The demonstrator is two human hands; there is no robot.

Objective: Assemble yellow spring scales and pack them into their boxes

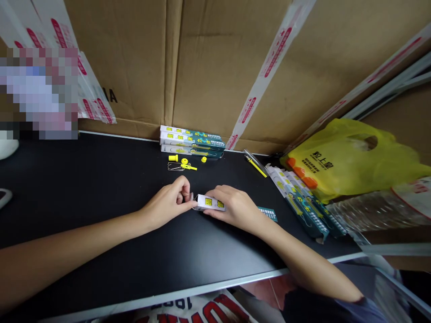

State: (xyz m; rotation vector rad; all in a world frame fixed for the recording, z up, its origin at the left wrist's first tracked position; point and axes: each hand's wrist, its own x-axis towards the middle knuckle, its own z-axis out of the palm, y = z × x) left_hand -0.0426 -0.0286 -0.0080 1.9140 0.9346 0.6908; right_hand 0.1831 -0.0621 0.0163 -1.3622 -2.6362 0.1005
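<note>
A slim white and teal printed cardboard box [208, 202] lies near the middle of the black table. My right hand [237, 208] wraps over it from the right, covering much of its length; its teal end sticks out past my wrist. At the box's left end, my left hand [170, 202] has its fingers curled, with thumb and forefinger pinching at the end flap. Just beyond my hands are small yellow plastic parts [173, 158], a yellow ring [204, 159], and a bent metal wire [175, 167] beside a yellow rod [189, 167].
A stack of similar boxes [191, 142] stands against the cardboard wall [218, 67]. Right of it lie a clear tube with a yellow rod [257, 167], more boxes [299, 206], a yellow plastic bag [357, 157] and a clear ribbed bottle [367, 210]. The table's front edge [202, 289] is near me.
</note>
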